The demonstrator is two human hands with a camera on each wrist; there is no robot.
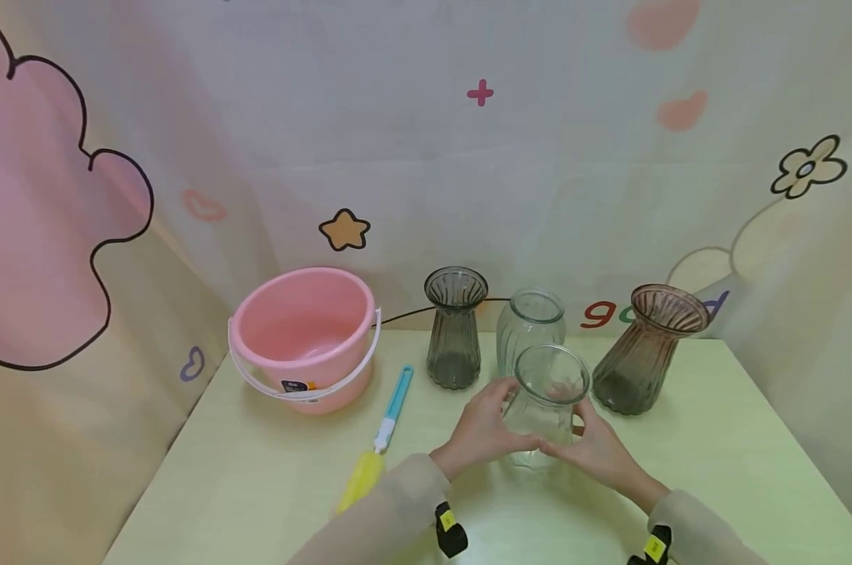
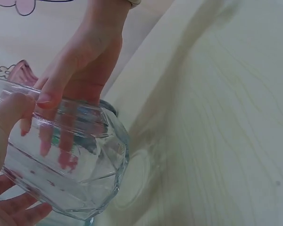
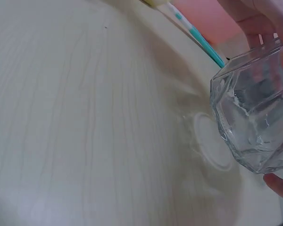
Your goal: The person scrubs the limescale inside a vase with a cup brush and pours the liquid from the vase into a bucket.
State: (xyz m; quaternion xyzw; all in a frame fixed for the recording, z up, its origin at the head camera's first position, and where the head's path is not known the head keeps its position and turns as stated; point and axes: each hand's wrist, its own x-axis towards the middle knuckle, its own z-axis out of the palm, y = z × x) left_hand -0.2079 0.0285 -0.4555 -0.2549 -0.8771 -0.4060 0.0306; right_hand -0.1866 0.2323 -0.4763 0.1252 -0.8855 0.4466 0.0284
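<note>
Both my hands grip a clear glass vase [image 1: 542, 416] from its two sides, the thumbs meeting or nearly meeting on the near side. My left hand [image 1: 481, 430] wraps the left side and my right hand [image 1: 602, 453] the right. In the left wrist view the fingers of both hands show around the faceted glass [image 2: 92, 165]. The vase's base [image 3: 236, 141] looks raised a little off the table, with a pale ring of light beneath it. Just behind stands a second clear, ribbed vase [image 1: 532, 329], partly hidden by the held one.
A grey ribbed vase [image 1: 454, 337] stands behind on the left, a brownish one [image 1: 638, 357] to the right. A pink bucket [image 1: 334, 384] with a white handle is at the back left. A yellow brush with a blue handle [image 1: 398, 395] lies on the table [image 1: 256, 486]. A printed curtain hangs behind.
</note>
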